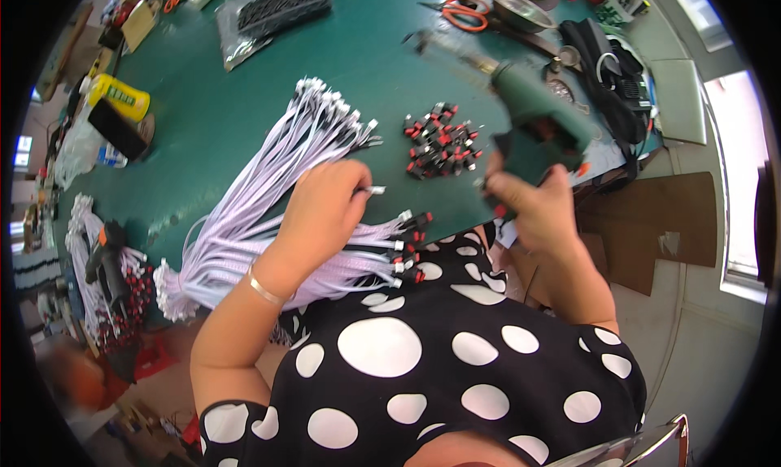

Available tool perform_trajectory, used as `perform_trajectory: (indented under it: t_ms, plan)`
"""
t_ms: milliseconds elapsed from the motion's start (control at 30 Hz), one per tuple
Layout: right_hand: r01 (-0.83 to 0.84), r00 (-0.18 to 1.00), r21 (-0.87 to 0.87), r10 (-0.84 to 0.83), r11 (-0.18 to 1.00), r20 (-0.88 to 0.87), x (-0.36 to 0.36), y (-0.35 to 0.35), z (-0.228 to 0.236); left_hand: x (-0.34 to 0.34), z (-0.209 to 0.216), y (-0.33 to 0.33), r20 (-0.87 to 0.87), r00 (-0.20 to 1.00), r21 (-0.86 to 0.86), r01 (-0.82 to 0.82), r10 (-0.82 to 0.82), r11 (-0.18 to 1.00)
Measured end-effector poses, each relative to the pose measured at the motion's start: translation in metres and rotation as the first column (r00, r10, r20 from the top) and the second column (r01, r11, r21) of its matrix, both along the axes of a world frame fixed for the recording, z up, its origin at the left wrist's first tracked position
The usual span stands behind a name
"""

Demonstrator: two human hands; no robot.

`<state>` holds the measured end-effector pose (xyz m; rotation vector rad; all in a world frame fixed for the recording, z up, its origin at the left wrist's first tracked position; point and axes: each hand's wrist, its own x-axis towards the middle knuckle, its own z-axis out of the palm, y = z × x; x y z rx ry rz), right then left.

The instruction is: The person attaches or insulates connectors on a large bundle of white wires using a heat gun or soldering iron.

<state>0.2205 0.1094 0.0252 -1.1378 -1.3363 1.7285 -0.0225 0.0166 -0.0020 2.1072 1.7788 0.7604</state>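
Note:
My left hand (325, 202) is closed in a pinch on the end of a pale cable, whose white connector (376, 190) sticks out past the fingertips. On the right, my right hand (537, 211) is closed around the lower part of a green gun-shaped power tool (541, 101). Its metal nozzle points up and left; hand and tool are smeared by motion. A fanned bundle of pale cables (252, 174) lies under and beyond my left forearm. Nearer me, several cables end in red-and-black caps (419, 243). Between my hands, farther off, sits a pile of small red-and-black parts (443, 141).
A clear plastic box (281, 7) of black pieces stands at the back of the green table (358, 52). Orange-handled scissors (464, 13) lie at the back right. A yellow bottle (118, 97) and a phone (119, 129) are on the left. Another cable bundle (81, 223) hangs at far left.

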Motion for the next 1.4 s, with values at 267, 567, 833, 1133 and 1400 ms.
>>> perform_trajectory:
  t_ms: [267, 567, 833, 1133, 1400]
  plan:
    - [-0.269, 0.937, -0.099, 0.236, 0.958, -0.259, -0.024, -0.039, -0.022, 0.003, 0.022, -0.036, 0.755, 0.588, -0.440, 0.127, 0.290, 0.889]
    - [-0.390, 0.921, 0.048, 0.390, 0.920, 0.001, -0.042, -0.044, -0.016, -0.002, 0.010, -0.042, 0.823, 0.496, -0.419, 0.205, 0.275, 0.884]
    - [-0.360, 0.928, -0.117, 0.342, 0.926, -0.150, -0.049, -0.044, -0.022, 0.003, 0.019, -0.037, 0.773, 0.506, -0.531, 0.184, 0.383, 0.827]
    - [-0.238, 0.937, -0.300, 0.137, 0.924, -0.322, -0.052, -0.049, -0.024, -0.001, 0.014, -0.040, 0.847, 0.404, -0.467, 0.259, 0.344, 0.846]
    - [-0.313, 0.950, -0.116, 0.312, 0.943, -0.030, -0.048, -0.046, -0.011, -0.004, 0.013, -0.037, 0.866, 0.355, -0.473, 0.348, 0.353, 0.809]
